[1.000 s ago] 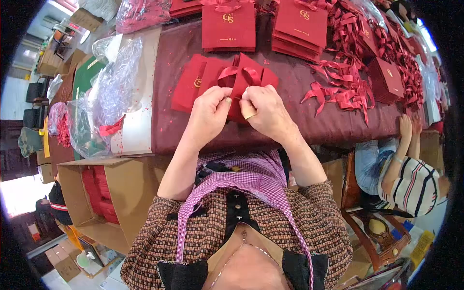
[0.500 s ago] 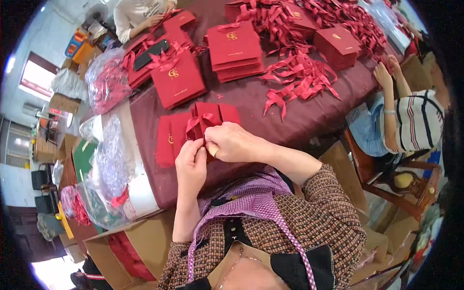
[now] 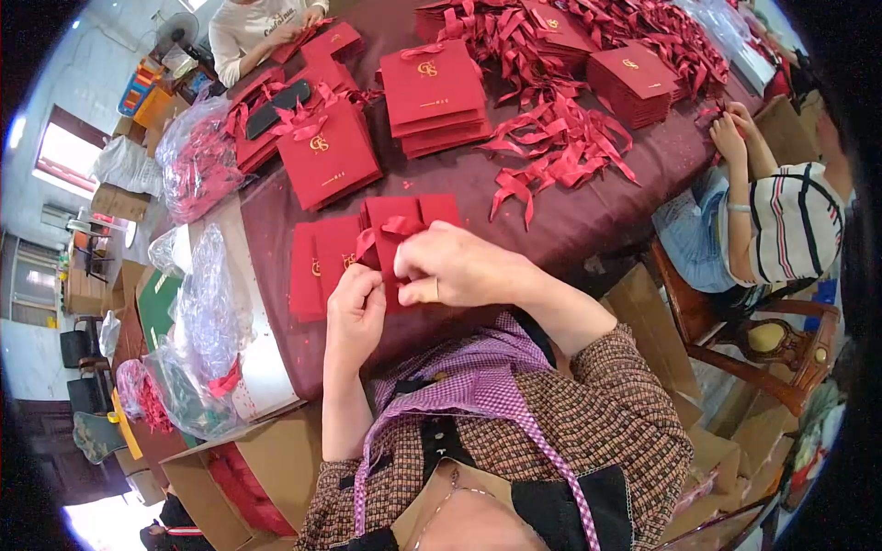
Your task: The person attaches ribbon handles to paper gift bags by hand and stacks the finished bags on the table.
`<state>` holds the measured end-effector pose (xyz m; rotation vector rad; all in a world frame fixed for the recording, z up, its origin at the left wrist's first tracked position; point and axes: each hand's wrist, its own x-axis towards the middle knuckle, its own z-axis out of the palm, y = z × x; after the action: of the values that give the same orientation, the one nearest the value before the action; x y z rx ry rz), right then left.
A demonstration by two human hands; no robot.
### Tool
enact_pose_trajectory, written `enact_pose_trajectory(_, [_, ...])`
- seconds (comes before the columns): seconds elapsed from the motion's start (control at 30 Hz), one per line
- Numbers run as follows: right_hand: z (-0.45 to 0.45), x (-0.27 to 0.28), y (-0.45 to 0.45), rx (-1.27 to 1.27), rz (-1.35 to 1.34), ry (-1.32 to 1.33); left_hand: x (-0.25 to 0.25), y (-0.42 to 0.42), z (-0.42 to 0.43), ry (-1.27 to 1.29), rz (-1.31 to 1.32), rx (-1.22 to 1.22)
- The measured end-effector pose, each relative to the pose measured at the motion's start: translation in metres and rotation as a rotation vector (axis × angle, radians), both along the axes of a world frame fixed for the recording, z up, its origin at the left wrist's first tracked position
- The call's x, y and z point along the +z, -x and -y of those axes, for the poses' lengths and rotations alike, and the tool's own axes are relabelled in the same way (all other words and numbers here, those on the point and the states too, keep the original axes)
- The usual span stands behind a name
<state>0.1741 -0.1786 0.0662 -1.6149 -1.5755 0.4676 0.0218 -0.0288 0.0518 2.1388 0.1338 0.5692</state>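
A red ribbon (image 3: 401,226) is looped at the top of a red gift bag with gold print (image 3: 386,209) on the near edge of the table. My left hand (image 3: 356,308) is closed, its thumb and fingers pinching at the ribbon on the left side. My right hand (image 3: 464,266) lies over the bag with curled fingers, gripping the ribbon; its fingertips are partly hidden. Other flat red bags (image 3: 310,275) lie under and beside this one.
Finished-looking stacks of red bags (image 3: 432,87) and a heap of loose ribbons (image 3: 565,147) cover the table's far side. A black phone (image 3: 278,110) rests on bags. Two people sit at the table, one in a white top (image 3: 253,37), one in a striped shirt (image 3: 795,225).
My right hand has shifted right and slightly up, away from my left hand. The ribbon loop between them looks smaller. My left hand has moved a little left and down.
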Motion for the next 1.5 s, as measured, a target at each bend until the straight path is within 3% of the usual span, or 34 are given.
enact_pose_trajectory(0.07, [-0.003, -0.002, -0.005, -0.135, 0.139, -0.288, -0.002, 0.000, 0.001, -0.014, -0.011, -0.007])
enact_pose_trajectory(0.2, [-0.014, -0.010, -0.001, -0.048, 0.374, -0.363, 0.006, -0.002, 0.010, -0.020, -0.008, -0.010])
enact_pose_trajectory(0.4, [-0.011, -0.006, -0.004, 0.111, 0.320, -0.366, -0.010, 0.010, 0.002, 0.192, -0.092, -0.081])
enact_pose_trajectory(0.5, [-0.007, -0.001, -0.001, 0.288, 0.167, -0.334, 0.007, 0.019, -0.004, 0.789, -0.225, 0.042])
enact_pose_trajectory(0.57, [0.002, 0.007, 0.001, 0.371, 0.152, -0.278, -0.010, 0.027, -0.038, 1.062, -0.041, 0.022])
enact_pose_trajectory(0.6, [0.002, 0.006, 0.001, 0.379, 0.149, -0.279, -0.006, 0.027, -0.045, 1.217, 0.015, 0.150])
enact_pose_trajectory(0.7, [-0.002, 0.000, -0.003, 0.319, 0.013, -0.312, -0.010, 0.028, -0.053, 1.286, 0.030, 0.007])
enact_pose_trajectory(0.77, [-0.007, -0.004, -0.006, 0.277, -0.035, -0.350, -0.014, 0.019, -0.043, 1.491, 0.050, 0.009])
enact_pose_trajectory(0.8, [-0.010, -0.002, -0.008, 0.276, -0.062, -0.345, -0.004, 0.015, -0.031, 1.489, -0.002, 0.269])
enact_pose_trajectory(0.87, [-0.013, -0.006, -0.006, 0.209, -0.222, -0.364, -0.004, 0.003, -0.010, 1.485, 0.082, 0.291])
enact_pose_trajectory(0.9, [-0.014, -0.008, -0.007, 0.224, -0.250, -0.406, -0.009, 0.007, -0.008, 1.565, 0.145, -0.004])
enact_pose_trajectory(0.97, [-0.013, -0.011, -0.011, 0.240, -0.394, -0.303, -0.017, 0.009, 0.002, 1.231, 0.043, 0.007])
enact_pose_trajectory(1.0, [-0.014, -0.014, -0.011, 0.266, -0.567, -0.262, -0.007, 0.010, 0.007, 1.276, 0.065, -0.211])
enact_pose_trajectory(1.07, [-0.016, -0.020, -0.012, 0.294, -0.931, -0.181, -0.011, 0.004, 0.006, 0.708, -0.100, -0.064])
enact_pose_trajectory(1.17, [-0.020, -0.029, -0.005, 0.148, -1.240, -0.224, -0.013, -0.002, 0.011, 0.664, -0.152, 0.071])
enact_pose_trajectory(1.23, [-0.016, -0.031, -0.015, -0.109, -0.995, -0.185, -0.008, -0.003, 0.009, 0.691, -0.097, 0.117])
enact_pose_trajectory(1.27, [-0.020, -0.056, -0.038, -0.140, -0.484, -0.306, -0.005, -0.004, 0.009, 0.709, -0.071, 0.138])
enact_pose_trajectory(1.3, [-0.015, -0.061, -0.048, -0.163, -0.547, -0.375, -0.018, -0.001, 0.000, 0.773, -0.037, 0.137])
enact_pose_trajectory(1.37, [0.005, -0.054, -0.059, -0.449, -0.183, -0.369, -0.009, -0.001, -0.002, 0.876, 0.005, 0.135])
enact_pose_trajectory(1.5, [0.048, -0.065, -0.082, -0.527, 0.329, -0.114, -0.012, -0.002, -0.007, 0.902, 0.007, 0.143])
